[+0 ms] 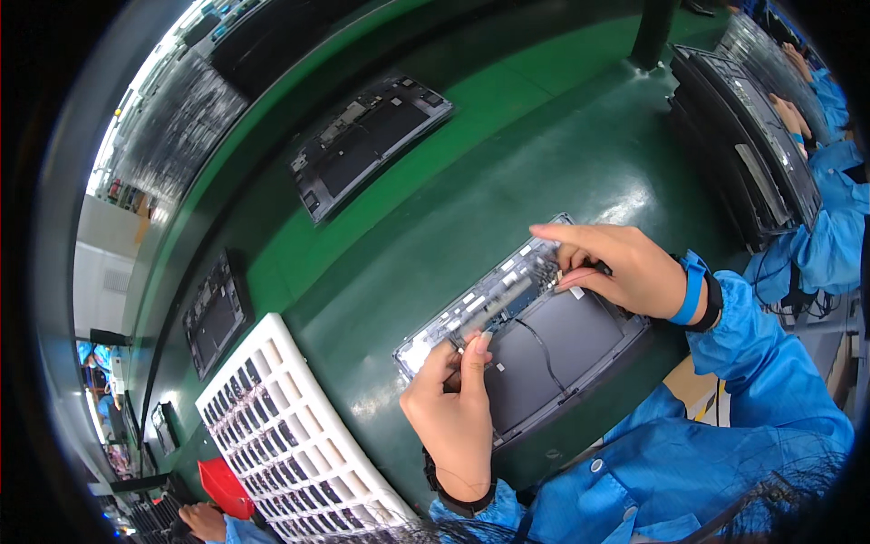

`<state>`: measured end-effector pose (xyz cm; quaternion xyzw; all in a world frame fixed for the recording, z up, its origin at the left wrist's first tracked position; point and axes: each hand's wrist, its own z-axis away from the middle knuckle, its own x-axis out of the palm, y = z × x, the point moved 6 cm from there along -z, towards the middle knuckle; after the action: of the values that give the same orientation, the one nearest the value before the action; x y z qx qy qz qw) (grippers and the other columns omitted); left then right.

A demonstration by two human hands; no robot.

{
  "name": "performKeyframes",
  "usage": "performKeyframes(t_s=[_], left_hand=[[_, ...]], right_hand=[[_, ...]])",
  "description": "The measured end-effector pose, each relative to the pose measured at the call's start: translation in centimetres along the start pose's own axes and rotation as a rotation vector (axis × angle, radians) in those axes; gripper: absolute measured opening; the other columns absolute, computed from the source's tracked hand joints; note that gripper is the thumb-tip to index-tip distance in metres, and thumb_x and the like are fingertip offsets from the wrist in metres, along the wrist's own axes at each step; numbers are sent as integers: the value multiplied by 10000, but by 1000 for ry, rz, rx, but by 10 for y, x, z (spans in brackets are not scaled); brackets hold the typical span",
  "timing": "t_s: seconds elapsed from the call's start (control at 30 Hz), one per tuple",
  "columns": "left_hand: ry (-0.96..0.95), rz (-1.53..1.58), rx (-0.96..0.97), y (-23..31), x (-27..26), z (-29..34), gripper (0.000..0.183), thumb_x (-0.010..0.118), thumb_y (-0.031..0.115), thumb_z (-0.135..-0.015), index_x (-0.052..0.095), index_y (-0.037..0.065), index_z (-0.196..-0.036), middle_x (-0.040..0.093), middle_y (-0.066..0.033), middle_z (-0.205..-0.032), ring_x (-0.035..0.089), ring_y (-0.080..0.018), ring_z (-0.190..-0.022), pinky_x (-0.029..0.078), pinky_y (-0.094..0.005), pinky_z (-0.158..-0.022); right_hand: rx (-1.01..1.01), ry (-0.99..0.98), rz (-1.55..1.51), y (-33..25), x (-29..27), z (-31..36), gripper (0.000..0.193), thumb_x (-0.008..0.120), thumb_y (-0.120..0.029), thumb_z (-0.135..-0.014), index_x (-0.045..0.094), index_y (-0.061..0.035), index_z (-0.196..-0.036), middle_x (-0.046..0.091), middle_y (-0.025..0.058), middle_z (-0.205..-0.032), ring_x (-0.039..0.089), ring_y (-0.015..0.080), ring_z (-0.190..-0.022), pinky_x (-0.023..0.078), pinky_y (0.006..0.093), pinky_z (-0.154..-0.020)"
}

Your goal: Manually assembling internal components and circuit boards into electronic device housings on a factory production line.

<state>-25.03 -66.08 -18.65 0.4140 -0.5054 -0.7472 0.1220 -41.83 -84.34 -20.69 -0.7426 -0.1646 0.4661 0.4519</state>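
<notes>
An opened laptop chassis (535,363) lies at a slant on the green bench before me, with boards along its far side and a dark cable crossing its flat grey part. My left hand (453,390) is closed at the near-left end of the board area, thumb against fingertips. My right hand (625,272) pinches at the far-right end of that area; its other fingers curl above. A narrow greyish strip (498,304) runs between the hands over the boards. Whether either hand grips that strip or another small part is hidden by the fingertips.
A white slotted tray (299,435) with rows of small dark parts stands left. Another laptop chassis (372,140) lies on a bright green strip beyond, a further chassis (216,313) farther left. Stacked dark chassis (748,145) stand right, near co-workers in blue sleeves. A red container (225,488) sits lower left.
</notes>
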Motion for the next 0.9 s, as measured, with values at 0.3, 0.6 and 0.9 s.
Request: performKeyframes(t_s=[0.3, 0.6, 0.9], left_hand=[[146, -317, 241, -6, -10, -7, 189, 895, 90, -873, 785, -14, -986, 737, -108, -804, 673, -237, -711, 493, -342, -638], [50, -308, 51, -4, -11, -10, 349, 879, 48, -858, 786, 53, -1195, 737, -77, -841, 701, -264, -756, 532, -386, -679], [53, -241, -35, -6, -4, -8, 434, 838, -39, -841, 755, 11, -1265, 693, -35, -891, 592, -111, -732, 467, -256, -639]], right_hand=[[-137, -132, 107, 6, 14, -17, 586, 805, -83, -912, 655, -110, -1478, 685, 114, -1162, 675, 282, -1017, 532, 403, -921], [-178, 19, 181, 8, 21, -16, 460, 802, -48, -914, 720, -60, -1366, 697, 141, -1191, 715, 317, -987, 591, 398, -857], [5, -19, 19, 3, 14, -29, 585, 811, -40, -886, 658, -63, -1450, 674, 159, -1296, 705, 347, -973, 584, 395, -847]])
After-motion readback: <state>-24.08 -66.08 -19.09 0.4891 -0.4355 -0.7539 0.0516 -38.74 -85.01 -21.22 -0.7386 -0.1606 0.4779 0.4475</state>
